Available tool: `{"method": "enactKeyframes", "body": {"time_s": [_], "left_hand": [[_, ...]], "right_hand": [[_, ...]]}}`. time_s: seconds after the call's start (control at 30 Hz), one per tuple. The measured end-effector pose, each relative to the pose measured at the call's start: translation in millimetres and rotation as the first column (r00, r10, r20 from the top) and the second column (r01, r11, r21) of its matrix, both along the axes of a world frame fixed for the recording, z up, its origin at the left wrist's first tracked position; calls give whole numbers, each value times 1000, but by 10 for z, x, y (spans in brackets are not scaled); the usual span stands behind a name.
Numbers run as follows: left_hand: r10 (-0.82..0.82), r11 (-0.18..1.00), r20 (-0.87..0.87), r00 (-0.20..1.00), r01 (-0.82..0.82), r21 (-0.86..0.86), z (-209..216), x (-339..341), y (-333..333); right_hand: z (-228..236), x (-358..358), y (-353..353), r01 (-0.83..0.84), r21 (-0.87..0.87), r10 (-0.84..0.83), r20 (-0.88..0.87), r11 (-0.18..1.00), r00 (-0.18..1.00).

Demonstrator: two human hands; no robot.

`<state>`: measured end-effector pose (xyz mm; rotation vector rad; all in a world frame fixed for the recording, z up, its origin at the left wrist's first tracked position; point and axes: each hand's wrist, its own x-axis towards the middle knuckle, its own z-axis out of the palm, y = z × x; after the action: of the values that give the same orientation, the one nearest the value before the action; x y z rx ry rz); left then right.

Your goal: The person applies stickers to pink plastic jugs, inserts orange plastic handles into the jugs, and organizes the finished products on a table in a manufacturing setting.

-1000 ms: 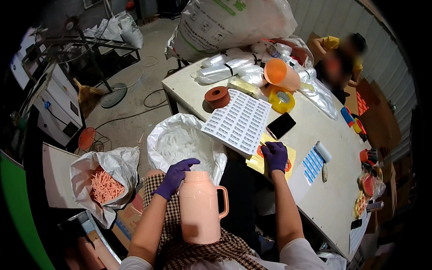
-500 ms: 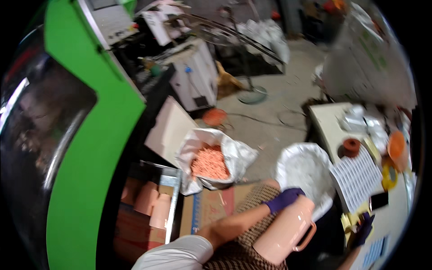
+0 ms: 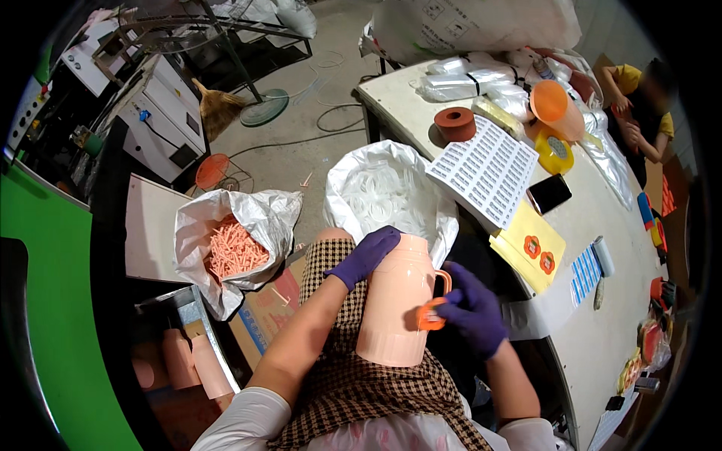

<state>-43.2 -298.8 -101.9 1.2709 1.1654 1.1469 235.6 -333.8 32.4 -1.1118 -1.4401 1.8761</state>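
A glossy peach-pink plastic jug (image 3: 392,312) with a side handle rests on my checked-cloth lap, its top pointing away from me. My left hand (image 3: 368,257), in a purple glove, is closed on the jug's upper left side near its neck. My right hand (image 3: 475,310), also in a purple glove, pinches an orange flower-shaped sticker (image 3: 431,314) beside the jug's lower right side, below the handle. Whether the sticker touches the jug I cannot tell. On the table to the right lies a yellow sticker sheet (image 3: 530,244) bearing similar orange stickers.
Beyond my knees stands a white sack (image 3: 346,169) of clear plastic rings; left of it, a sack (image 3: 278,222) of peach pieces. More peach jugs (image 3: 210,366) lie in a box at lower left. The table (image 3: 594,301) carries printed labels, a phone (image 3: 549,194) and tape. Another person (image 3: 639,113) sits far right.
My right hand has come from the yellow sheets on the table to the jug, now with an orange sticker. My view has turned right, and the jug points more straight ahead.
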Motion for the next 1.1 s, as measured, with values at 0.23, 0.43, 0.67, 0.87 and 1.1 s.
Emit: {"method": "enactKeyframes", "body": {"time_s": [0.23,0.43,0.67,0.87,1.1], "left_hand": [[12,1000,-105,994,-12,1,-8,-30,-90],[-6,997,-62,998,1,-81,36,-62,-95],[151,983,-538,829,-68,171,294,-145,-192],[462,858,-886,-24,264,440,1707,25,-404],[292,925,-951,-100,281,255,749,440,27]], "right_hand": [[-322,-326,-50,-50,18,50,21,999,999],[-312,-395,-173,-71,29,65,159,997,985],[-726,-265,-33,176,578,-452,376,797,809],[-300,614,-32,157,782,-577,291,603,763],[-138,2394,541,-5,956,-914,284,295,290]]}}
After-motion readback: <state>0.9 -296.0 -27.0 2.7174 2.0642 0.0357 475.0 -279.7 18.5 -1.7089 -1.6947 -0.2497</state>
